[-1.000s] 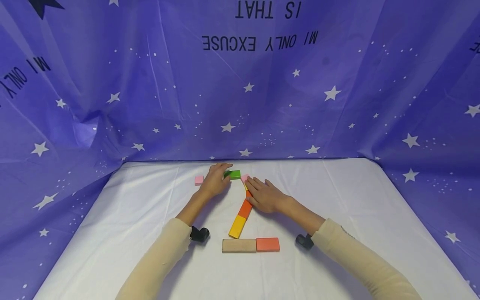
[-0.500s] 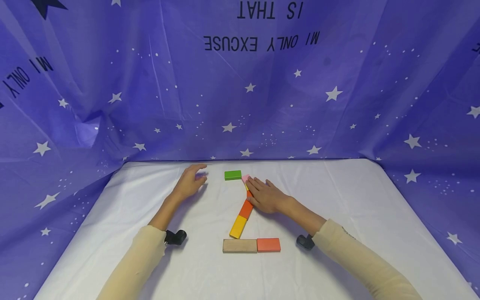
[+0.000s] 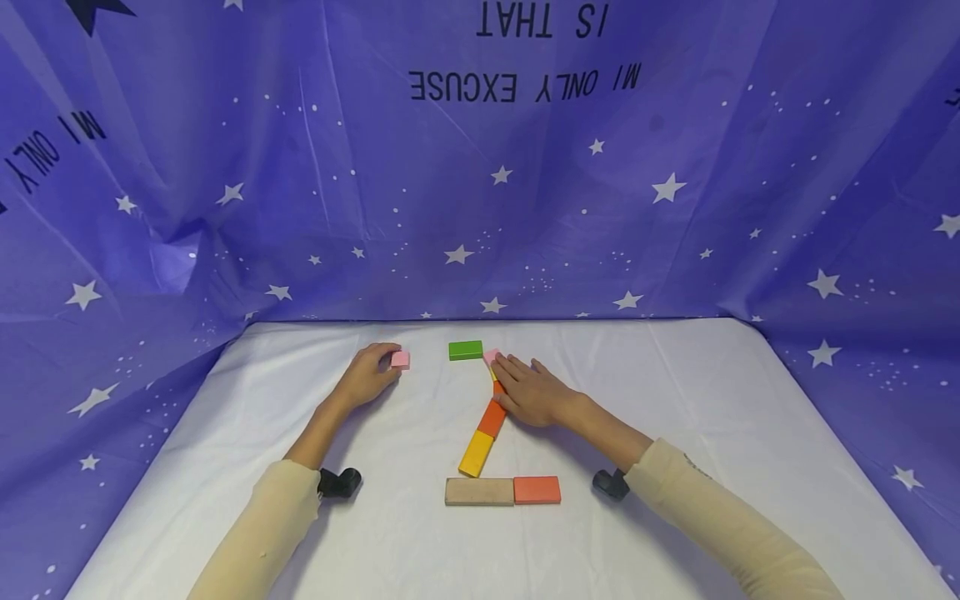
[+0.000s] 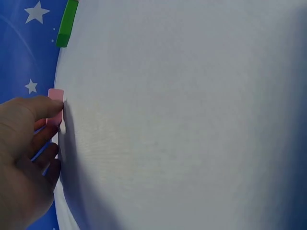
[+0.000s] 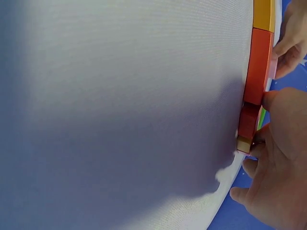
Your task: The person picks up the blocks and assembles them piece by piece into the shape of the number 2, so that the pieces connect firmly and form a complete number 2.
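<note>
At the far left of the blocks, my left hand (image 3: 365, 375) pinches a small pink block (image 3: 401, 360) between thumb and fingers; the left wrist view shows the thumb across this pink block (image 4: 56, 93). My right hand (image 3: 534, 393) lies against the upper end of a slanting row, fingers extended. In the right wrist view its thumb touches an orange-red block (image 5: 259, 64). Its fingers partly cover another pink block (image 3: 491, 357) and a yellow piece. Between the hands lies a green block (image 3: 466, 350), apart from the left hand.
The row runs down through an orange block (image 3: 492, 418) to a yellow block (image 3: 476, 453). Below it, a tan wooden block (image 3: 479, 492) and a coral-red block (image 3: 537, 490) lie end to end. A purple starry curtain (image 3: 525, 208) hangs behind the white tabletop (image 3: 660, 517).
My left hand has moved left from the green block to the small pink block and pinches it. My right hand stays in place on the row.
</note>
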Demonstrator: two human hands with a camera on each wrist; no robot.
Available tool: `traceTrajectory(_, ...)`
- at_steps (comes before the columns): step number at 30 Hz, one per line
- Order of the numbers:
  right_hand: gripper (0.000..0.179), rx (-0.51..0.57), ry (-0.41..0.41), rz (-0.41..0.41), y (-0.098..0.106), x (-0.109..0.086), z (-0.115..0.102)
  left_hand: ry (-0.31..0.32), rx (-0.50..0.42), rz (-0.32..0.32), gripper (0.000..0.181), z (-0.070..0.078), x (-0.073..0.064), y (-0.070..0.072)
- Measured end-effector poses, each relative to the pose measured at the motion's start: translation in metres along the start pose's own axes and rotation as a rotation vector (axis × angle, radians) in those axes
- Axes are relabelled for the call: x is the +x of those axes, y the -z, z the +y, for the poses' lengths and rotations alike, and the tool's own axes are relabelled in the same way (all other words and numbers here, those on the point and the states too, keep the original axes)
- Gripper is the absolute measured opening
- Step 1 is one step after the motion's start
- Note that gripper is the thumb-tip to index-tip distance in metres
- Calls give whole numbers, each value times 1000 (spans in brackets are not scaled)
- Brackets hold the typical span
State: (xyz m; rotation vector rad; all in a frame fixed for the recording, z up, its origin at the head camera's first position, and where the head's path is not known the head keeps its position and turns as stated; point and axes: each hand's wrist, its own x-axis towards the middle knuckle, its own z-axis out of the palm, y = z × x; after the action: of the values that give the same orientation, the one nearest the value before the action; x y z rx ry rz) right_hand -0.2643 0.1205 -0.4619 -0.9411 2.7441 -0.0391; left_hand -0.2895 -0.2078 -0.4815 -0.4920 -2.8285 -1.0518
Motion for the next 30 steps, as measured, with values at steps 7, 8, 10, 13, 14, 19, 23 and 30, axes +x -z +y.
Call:
traceTrajectory(7, 66, 1, -7, -3, 1, -1, -1, 7, 9, -6, 41, 2, 3, -3)
traceTrajectory(8, 66, 3, -7, -3, 1, -1, -1, 3, 9, -1, 41, 2, 4, -3)
traceTrajectory(10, 66, 5, -7, -3, 1, -1, -2, -1, 6, 3, 40, 3, 5, -4)
traceTrajectory(13, 66, 2, -10, -4, 1, -1, -2, -1, 0, 7, 40, 5, 8, -6)
traceTrajectory(14, 66, -2, -11, -3, 1, -1, -2, 3, -4, 7, 40, 6, 9, -7)
traceTrajectory(19, 66, -7, -11, 0, 2, 0, -2, 8, -17, 3, 40, 13, 14, -12)
traceTrajectory(23, 66, -2, -10, -5, 2, 0, -2, 1, -25, -7, 40, 21, 17, -16)
traceTrajectory(30, 65, 2, -11, -4, 2, 0, -2, -28, -31, -2, 39, 31, 23, -26)
